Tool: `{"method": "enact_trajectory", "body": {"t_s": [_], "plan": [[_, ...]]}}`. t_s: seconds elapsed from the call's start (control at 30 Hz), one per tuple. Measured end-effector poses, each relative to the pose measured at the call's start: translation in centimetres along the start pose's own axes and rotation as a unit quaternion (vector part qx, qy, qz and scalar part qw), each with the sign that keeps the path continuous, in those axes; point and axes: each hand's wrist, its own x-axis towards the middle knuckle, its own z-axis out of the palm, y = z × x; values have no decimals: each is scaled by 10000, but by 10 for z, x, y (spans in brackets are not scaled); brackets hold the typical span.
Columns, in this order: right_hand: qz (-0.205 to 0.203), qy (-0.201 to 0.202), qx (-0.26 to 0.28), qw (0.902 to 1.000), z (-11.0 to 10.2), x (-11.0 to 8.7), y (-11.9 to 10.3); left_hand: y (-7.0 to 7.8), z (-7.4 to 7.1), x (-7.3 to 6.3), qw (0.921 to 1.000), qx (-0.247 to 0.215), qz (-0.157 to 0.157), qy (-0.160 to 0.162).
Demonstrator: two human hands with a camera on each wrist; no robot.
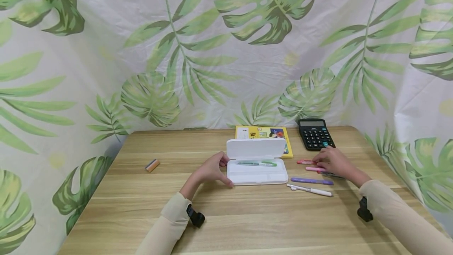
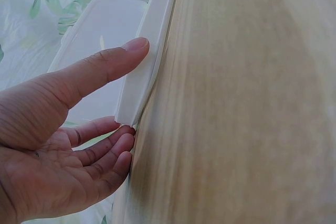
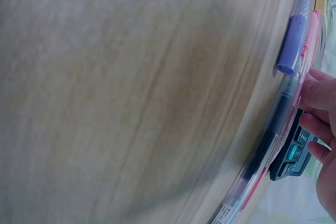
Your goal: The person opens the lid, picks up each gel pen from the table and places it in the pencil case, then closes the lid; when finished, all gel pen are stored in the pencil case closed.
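An open white pencil case (image 1: 256, 174) lies mid-table with its lid (image 1: 255, 148) raised and a green pen (image 1: 256, 163) inside. My left hand (image 1: 216, 168) rests against the case's left end; in the left wrist view the thumb (image 2: 121, 56) lies straight along the case's rim (image 2: 152, 35) and the fingers (image 2: 113, 148) touch its corner. To the right of the case my right hand (image 1: 327, 160) lies over a pink pen (image 1: 313, 169) and a dark pen (image 3: 268, 140). Its fingertips (image 3: 320, 93) touch the pink pen (image 3: 311, 35); no closed grip shows.
A red pen (image 1: 305, 162), a purple pen (image 1: 311, 181) and a white pen (image 1: 310, 190) lie on the wooden table (image 1: 141, 207) near my right hand. Behind stand a black calculator (image 1: 315, 133) and a yellow book (image 1: 247, 132). An eraser (image 1: 152, 165) sits at the left.
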Motion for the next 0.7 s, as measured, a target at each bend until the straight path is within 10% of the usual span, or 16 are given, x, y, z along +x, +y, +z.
{"method": "enact_trajectory", "body": {"t_s": [0.7], "plan": [[-993, 1586, -324, 9818, -18, 11, -37, 1, 1, 0, 9999, -93, -11, 64]]}}
